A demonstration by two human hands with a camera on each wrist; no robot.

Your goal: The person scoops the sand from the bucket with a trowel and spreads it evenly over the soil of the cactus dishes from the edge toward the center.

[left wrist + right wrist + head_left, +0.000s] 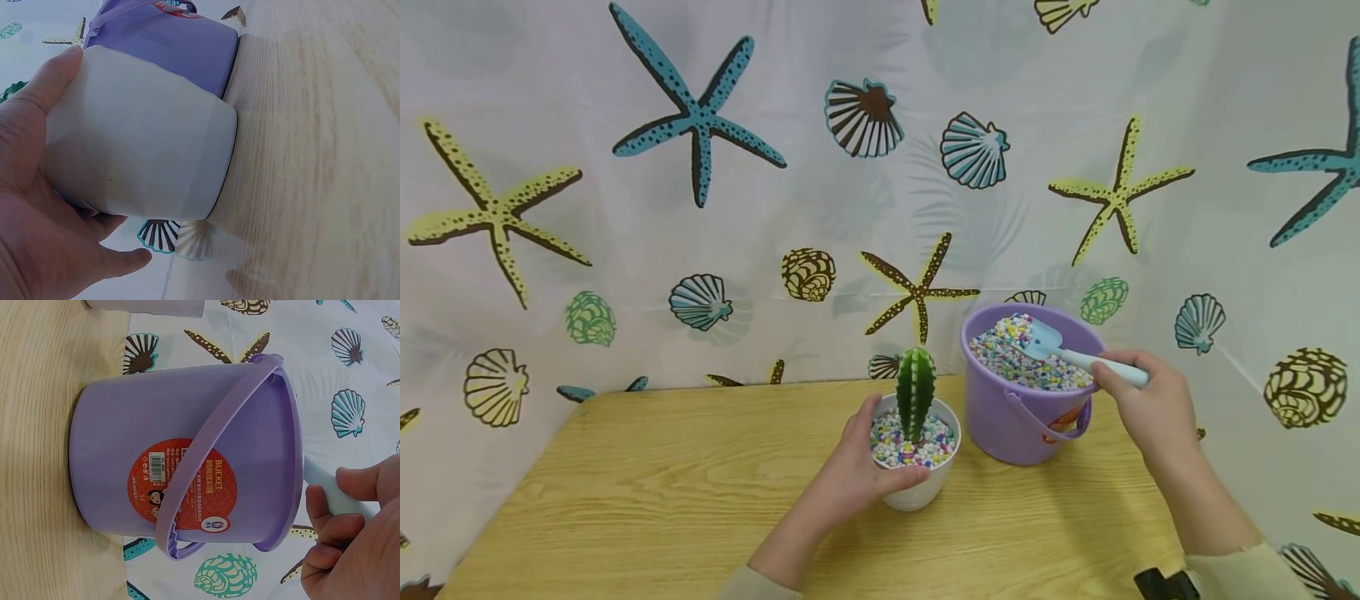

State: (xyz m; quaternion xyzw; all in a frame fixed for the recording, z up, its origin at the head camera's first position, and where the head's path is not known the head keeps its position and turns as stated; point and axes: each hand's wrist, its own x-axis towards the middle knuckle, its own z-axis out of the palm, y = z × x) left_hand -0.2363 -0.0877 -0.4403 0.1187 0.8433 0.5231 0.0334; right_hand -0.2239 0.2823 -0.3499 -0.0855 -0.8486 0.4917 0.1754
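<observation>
My left hand (857, 467) grips the white pot (917, 493) by its rim, thumb in front and fingers round the left side. A green cactus (915, 392) stands upright in the pot among multicoloured pebbles (891, 442). In the left wrist view, the pot's plain white wall (137, 137) fills the middle, with the thumb along its upper edge. My right hand (1153, 408) holds a light blue shovel (1078, 358) by its handle. The shovel's blade, heaped with colourful pebbles, is over the purple bucket (1000, 425), which is partly filled with similar pebbles.
The bucket stands just right of the pot on a wooden table (685, 467); its handle (212, 437) hangs down in front of a red label (212, 487). Behind the table hangs a white cloth (775, 200) printed with starfish and shells.
</observation>
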